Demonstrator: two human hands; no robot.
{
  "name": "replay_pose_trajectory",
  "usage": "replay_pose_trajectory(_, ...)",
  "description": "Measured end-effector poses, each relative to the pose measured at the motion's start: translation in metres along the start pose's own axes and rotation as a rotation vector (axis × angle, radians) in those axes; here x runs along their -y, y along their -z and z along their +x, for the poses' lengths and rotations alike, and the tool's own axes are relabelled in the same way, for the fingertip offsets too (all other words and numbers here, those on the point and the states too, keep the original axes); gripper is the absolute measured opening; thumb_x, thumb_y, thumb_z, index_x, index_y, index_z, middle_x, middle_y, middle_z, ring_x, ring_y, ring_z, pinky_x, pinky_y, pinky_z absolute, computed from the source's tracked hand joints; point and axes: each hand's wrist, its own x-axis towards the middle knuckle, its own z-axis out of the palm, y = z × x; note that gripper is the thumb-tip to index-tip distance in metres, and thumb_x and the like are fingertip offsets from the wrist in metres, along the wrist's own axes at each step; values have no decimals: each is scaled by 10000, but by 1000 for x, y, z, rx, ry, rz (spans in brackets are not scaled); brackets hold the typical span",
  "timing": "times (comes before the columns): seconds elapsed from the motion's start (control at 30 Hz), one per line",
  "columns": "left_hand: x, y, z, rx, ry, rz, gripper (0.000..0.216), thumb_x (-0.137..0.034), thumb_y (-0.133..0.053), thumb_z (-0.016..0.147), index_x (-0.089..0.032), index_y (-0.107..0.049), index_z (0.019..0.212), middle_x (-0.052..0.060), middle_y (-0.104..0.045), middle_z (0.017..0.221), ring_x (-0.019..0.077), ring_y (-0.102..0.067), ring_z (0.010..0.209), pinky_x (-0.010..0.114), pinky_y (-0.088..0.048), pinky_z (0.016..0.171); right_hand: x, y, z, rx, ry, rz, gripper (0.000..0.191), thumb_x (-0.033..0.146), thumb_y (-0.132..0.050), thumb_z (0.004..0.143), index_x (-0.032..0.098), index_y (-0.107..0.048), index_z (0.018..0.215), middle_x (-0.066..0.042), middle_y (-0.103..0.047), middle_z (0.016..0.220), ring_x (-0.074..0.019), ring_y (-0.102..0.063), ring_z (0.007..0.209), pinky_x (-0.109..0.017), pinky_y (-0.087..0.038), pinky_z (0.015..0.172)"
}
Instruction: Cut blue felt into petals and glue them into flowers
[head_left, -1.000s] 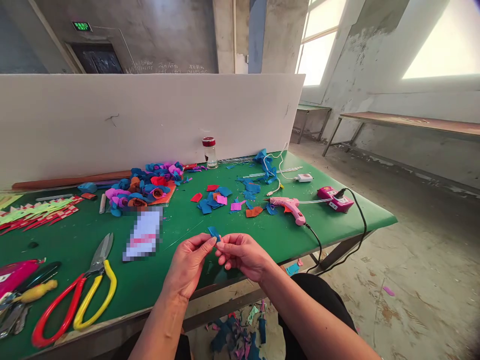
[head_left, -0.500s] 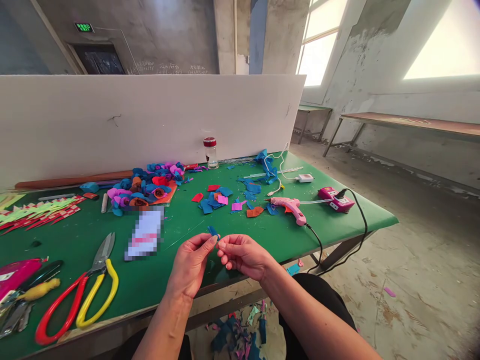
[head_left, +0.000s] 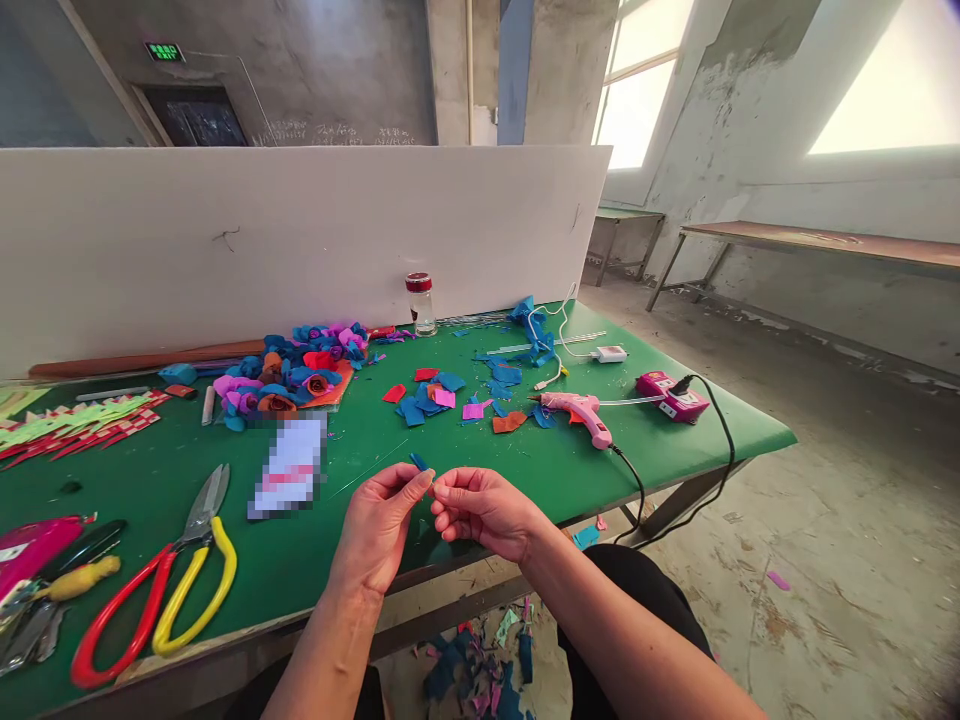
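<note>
The small blue piece (head_left: 418, 462) is in the middle of the frame, slightly below centre, held above the near edge of the green counter (head_left: 360, 455). It sits at the fingertips of the left hand (head_left: 382, 520), pinched between thumb and forefinger, with its free end standing out just beyond them. The right hand (head_left: 484, 510) meets it from the right side of the frame, thumb and forefinger pressed together on the lower end; the fingers cover most of that end, so its shape cannot be told. The other fingers of the right hand curl loosely beneath.

The visible part of the piece is narrow, its long axis slanting from upper left to lower right in the frame. The free end points up and to the left, and the lower end runs down into the meeting fingertips.

Beyond the hands, at the centre of the frame, loose blue scraps (head_left: 420, 403) lie among red, pink and orange ones. Right of centre rests a pink glue gun (head_left: 574, 408), its nozzle pointing left. Scissors (head_left: 191, 550) with one red and one yellow handle lie at lower left, blades pointing up and slightly right.
</note>
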Motion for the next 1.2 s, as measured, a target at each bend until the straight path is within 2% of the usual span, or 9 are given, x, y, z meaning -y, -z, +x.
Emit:
replay_pose_trajectory(0.67,-2,4,1,69,92,-109,331,-268,-896,505,-142,-610,615,-41,-578,608,62,-474,577,172,-410,550,-6,-5,-2,-4,87,-32,381,371,-855,616,124,-609,768,-11,-682,677,-97,-652,556,-202,-531,557)
replay_pose_trajectory(0.93,4,-3,2,14,15,-150,324,-296,-895,507,-143,-622,593,-38,-565,599,62,-461,584,172,-396,556,-8,-9,-1,-52,159,-154,407,448,-803,660,118,-660,851,-30,-693,677,-106,-639,503,-199,-514,464)
replay_pose_trajectory(1.0,4,1,4,34,16,-120,316,-323,-893,513,-141,-674,650,-27,-585,618,69,-478,614,175,-406,594,-7,-9,-1,-79,154,-137,404,433,-815,648,117,-661,847,-33,-697,681,-105,-642,505,-189,-512,458)
replay_pose_trajectory(1.1,-2,13,8,93,28,-23,424,-369,-882,535,-133,-744,860,4,-641,724,77,-495,666,186,-412,654,-5,-10,-1,-130,173,-116,418,431,-829,623,115,-661,838,-35,-701,674,-103,-640,498,-184,-510,452)
replay_pose_trajectory(1.2,-7,21,10,30,0,62,462,-394,-879,532,-136,-755,896,12,-656,769,72,-466,658,192,-393,655,-3,-13,-2,-177,187,-110,438,441,-840,598,113,-660,826,-34,-699,660,-102,-634,491,-190,-513,454)
